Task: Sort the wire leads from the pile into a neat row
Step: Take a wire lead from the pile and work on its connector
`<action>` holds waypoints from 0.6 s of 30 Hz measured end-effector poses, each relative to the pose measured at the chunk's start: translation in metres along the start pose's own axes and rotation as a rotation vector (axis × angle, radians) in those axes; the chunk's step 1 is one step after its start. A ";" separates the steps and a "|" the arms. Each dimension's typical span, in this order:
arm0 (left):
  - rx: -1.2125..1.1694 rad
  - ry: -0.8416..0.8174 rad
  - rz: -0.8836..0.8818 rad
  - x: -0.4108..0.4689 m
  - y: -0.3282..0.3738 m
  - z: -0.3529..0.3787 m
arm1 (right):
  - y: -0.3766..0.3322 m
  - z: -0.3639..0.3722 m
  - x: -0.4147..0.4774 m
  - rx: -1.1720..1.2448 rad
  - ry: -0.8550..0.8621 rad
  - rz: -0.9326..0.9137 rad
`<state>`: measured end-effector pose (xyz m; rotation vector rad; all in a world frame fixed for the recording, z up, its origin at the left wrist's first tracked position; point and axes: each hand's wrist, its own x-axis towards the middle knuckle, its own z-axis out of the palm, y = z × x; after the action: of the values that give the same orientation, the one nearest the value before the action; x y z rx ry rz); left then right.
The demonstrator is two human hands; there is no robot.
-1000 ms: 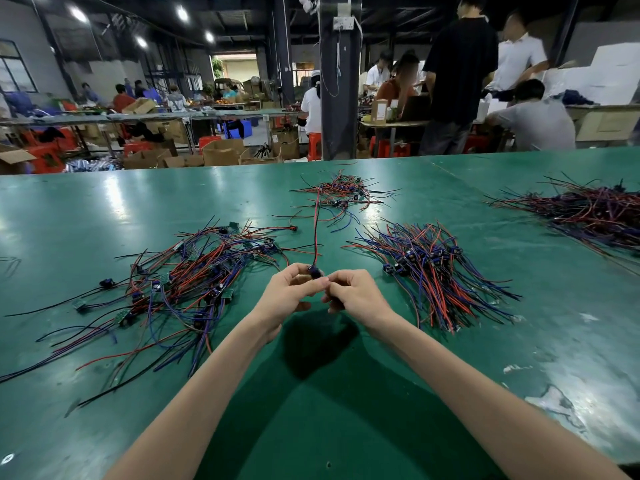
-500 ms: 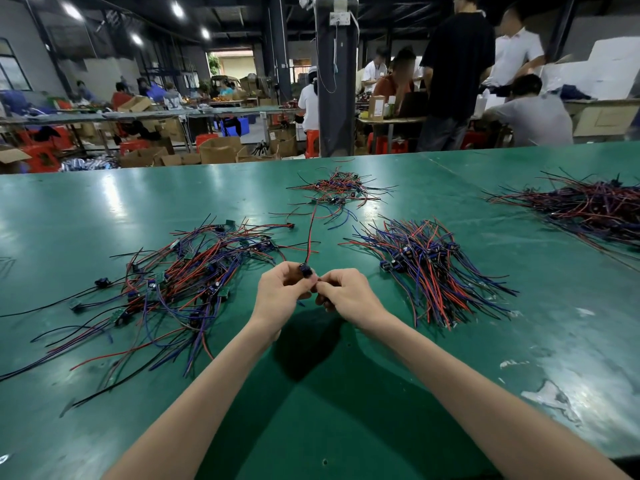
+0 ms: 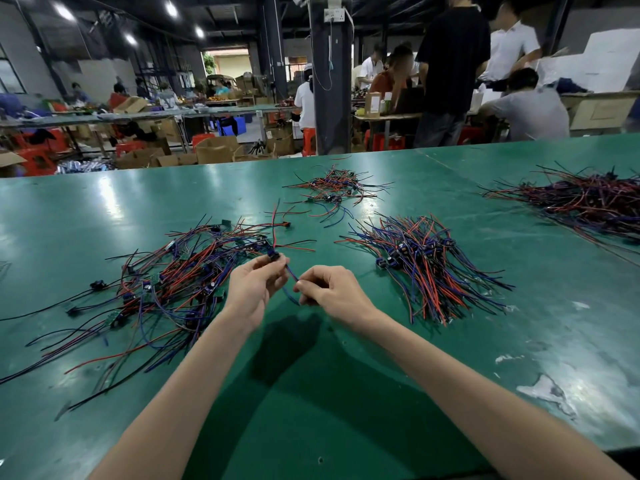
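Right now my left hand point(image 3: 253, 289) pinches one wire lead point(image 3: 275, 242) by its small black connector point(image 3: 274, 256), thumb against fingertips, lifted just above the desk point(image 3: 311, 393). My right hand point(image 3: 335, 292) is curled round its blue wire point(image 3: 292, 276), a little nearer and to the right. I hold it this way, I judge, so that I can draw the wire straight through my fingers before laying it down. Its red wire point(image 3: 274, 220) sticks up and away from the connector, free of either grip.

The loose pile point(image 3: 166, 282) lies just left of my left hand, its leads crossing at every angle, close enough for easy picking. To the right, apart from my right hand, sits the sorted bunch point(image 3: 426, 261), its black connectors gathered at the left and its wires fanning toward the near right. That seems the place where this lead belongs. A small heap point(image 3: 332, 190) lies at the far middle and a large heap point(image 3: 588, 202) at the far right. The left pile looks full, so I reckon the sorting is far from done.
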<state>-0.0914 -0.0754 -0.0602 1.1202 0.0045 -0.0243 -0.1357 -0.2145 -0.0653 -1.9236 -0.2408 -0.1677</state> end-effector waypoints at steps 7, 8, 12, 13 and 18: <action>-0.169 0.058 -0.088 0.011 0.012 -0.009 | -0.002 -0.002 -0.004 0.134 -0.080 -0.035; -0.184 0.076 -0.091 0.013 0.014 -0.013 | -0.003 -0.001 -0.005 0.125 -0.093 -0.038; -0.228 0.157 -0.066 0.016 0.023 -0.023 | -0.004 0.002 -0.006 0.094 -0.140 -0.032; -0.238 0.169 -0.059 0.016 0.024 -0.024 | -0.005 0.002 -0.006 0.090 -0.143 -0.029; -0.219 0.199 -0.054 0.015 0.025 -0.025 | -0.008 0.000 -0.007 0.013 -0.149 -0.025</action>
<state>-0.0754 -0.0427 -0.0491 0.9000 0.2103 0.0385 -0.1450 -0.2124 -0.0595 -1.9228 -0.3647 -0.0395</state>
